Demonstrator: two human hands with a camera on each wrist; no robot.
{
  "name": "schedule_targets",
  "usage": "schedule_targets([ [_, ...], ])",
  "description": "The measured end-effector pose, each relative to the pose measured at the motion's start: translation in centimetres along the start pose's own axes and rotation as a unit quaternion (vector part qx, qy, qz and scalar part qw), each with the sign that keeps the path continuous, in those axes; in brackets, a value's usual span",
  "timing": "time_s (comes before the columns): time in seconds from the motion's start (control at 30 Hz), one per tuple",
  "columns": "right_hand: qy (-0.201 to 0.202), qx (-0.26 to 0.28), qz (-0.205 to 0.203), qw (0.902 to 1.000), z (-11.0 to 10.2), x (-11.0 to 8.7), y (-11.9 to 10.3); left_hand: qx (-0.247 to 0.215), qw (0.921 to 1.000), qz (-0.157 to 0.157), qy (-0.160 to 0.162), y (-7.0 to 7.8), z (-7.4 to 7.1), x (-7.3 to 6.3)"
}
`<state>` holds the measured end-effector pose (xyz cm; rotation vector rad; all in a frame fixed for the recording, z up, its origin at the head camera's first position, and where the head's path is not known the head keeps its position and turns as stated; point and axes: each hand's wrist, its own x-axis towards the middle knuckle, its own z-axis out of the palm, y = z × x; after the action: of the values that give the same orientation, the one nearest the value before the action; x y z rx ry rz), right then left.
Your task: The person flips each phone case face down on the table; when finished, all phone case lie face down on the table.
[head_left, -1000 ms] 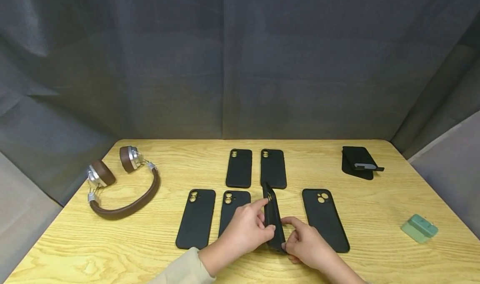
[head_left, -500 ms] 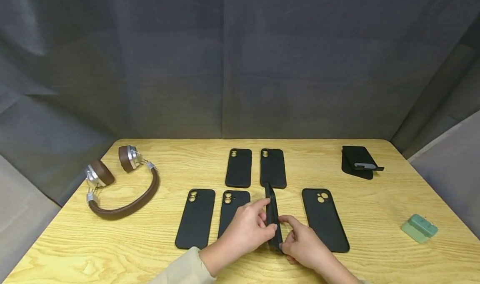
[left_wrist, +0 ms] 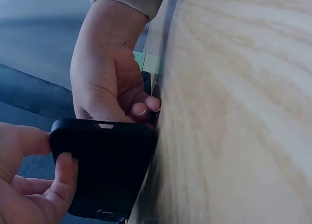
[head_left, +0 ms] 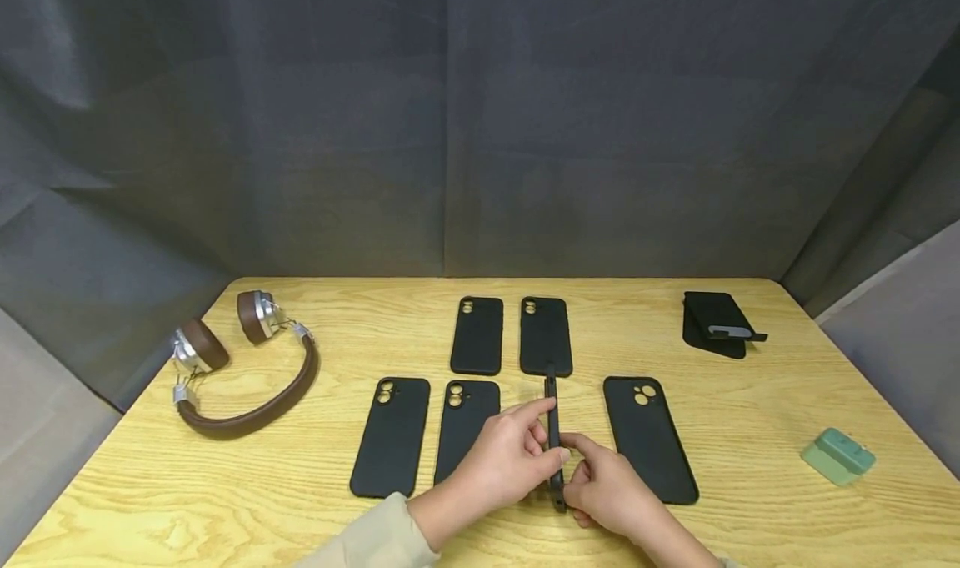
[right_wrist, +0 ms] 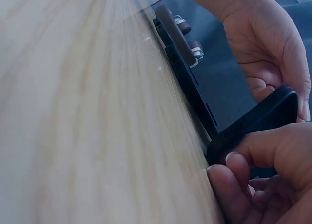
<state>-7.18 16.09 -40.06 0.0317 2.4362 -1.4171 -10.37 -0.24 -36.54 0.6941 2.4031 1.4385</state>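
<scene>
A black phone case (head_left: pixel 553 434) stands nearly edge-on to the head view, on its long side on the wooden table. My left hand (head_left: pixel 504 455) pinches its upper edge between thumb and fingers. Low on the case's right side, my right hand (head_left: pixel 611 485) holds the bottom edge, fingers curled close to the tabletop. In the left wrist view the case (left_wrist: pixel 105 165) shows a port slot at its end. More phone cases lie flat: one (head_left: pixel 651 439) to the right, two to the left (head_left: pixel 392 439) (head_left: pixel 467 426), and two behind (head_left: pixel 477 336) (head_left: pixel 546 334).
Brown headphones (head_left: pixel 258 414) lie at the table's left. A black flat holder with a grey insert (head_left: pixel 720 322) sits at the back right, and a small green object (head_left: pixel 838 455) is near the right edge. Dark cloth (head_left: pixel 450 134) hangs behind the table (head_left: pixel 750 468).
The held phone case has turned from leaning left to standing upright, its top edge swinging right. My left hand has moved slightly right with it; my right hand has hardly moved.
</scene>
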Motion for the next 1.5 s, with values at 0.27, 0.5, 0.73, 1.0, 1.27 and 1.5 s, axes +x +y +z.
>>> schedule_targets([
  [0.27, -0.022, 0.047, 0.005, 0.9987, -0.3, -0.2, 0.3, -0.056, 0.9984, 0.012, 0.008, -0.7, 0.8, -0.4],
  [0.5, -0.089, 0.133, -0.012, 0.9870, -1.6, -0.8, 1.1, -0.057, 0.9976, 0.034, 0.022, -0.9, 1.5, -0.5],
  [0.73, -0.095, 0.143, -0.063, 0.9832, -2.8, -1.4, 0.9, -0.036, 0.9964, 0.064, 0.043, -0.8, 1.9, -0.5],
  [1.0, -0.097, 0.164, -0.083, 0.9781, -2.6, -1.7, 0.6, -0.029, 0.9965, 0.061, 0.048, -0.9, 2.2, -0.5],
  [1.27, -0.079, 0.180, -0.057, 0.9789, -2.1, -1.5, 0.1, -0.024, 0.9966, 0.068, 0.039, -1.2, 2.2, -0.4],
  [1.5, -0.080, 0.196, -0.054, 0.9759, -1.9, -1.6, 0.0, -0.018, 0.9947, 0.092, 0.042, -1.5, 2.3, -0.4],
])
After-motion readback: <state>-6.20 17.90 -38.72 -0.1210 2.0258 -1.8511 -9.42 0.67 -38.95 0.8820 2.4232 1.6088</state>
